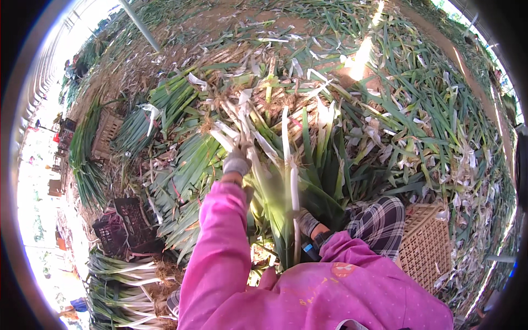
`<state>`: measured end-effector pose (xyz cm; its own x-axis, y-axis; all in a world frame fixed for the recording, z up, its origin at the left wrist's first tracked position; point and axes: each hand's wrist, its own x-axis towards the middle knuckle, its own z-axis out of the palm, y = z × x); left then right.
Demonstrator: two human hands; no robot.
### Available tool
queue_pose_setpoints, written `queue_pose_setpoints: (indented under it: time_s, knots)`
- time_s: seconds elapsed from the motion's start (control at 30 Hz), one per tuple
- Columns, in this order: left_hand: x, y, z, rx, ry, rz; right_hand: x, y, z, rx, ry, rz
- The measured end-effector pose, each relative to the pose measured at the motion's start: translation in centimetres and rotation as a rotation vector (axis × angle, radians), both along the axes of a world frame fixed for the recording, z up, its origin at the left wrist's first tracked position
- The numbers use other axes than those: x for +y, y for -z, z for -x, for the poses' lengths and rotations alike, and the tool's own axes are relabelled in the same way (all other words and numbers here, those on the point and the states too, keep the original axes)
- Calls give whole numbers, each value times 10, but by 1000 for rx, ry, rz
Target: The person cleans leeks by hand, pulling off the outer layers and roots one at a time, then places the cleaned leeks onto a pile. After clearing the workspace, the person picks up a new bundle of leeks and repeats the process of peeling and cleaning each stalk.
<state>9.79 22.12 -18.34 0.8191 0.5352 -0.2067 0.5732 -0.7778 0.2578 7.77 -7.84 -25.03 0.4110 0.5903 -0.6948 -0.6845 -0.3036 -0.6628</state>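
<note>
My left hand (237, 160), in a pale grey glove, reaches forward into a heap of leeks (221, 136) with white shafts and roots. Its fingers are closed round the white ends of leeks there. Close to my body, my right hand (307, 223), gloved with a dark cuff, is wrapped round a leek (294, 187) that stands upright, its white shaft pointing away from me. Broad green leaves (272, 212) run down beside it toward my lap. The leaves partly hide the right hand's fingers.
Trimmed leek bundles (132, 289) lie at the lower left, near a dark crate (132, 223). A tan plastic crate (426, 239) is beside my right knee. Loose leaves (434, 121) litter the ground, and another green bundle (85, 157) leans by a brown crate (107, 135) at left.
</note>
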Motion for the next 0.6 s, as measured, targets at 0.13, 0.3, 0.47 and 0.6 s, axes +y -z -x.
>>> queue_pose_setpoints:
  time_s: [0.13, 0.3, 0.47, 0.6]
  knots:
    - [-108, -10, 95, -95, -11, 80, -9, -2, -11, 105, 63, 7]
    - [-225, -53, 225, 109, -209, 323, -10, -20, -9, 256, 111, -122]
    - [-172, -31, 229, 103, -493, -128, -21, -29, 4, 147, 22, -226]
    - [-137, -50, 145, -356, -474, 585, -25, -67, 16, 192, -24, -439]
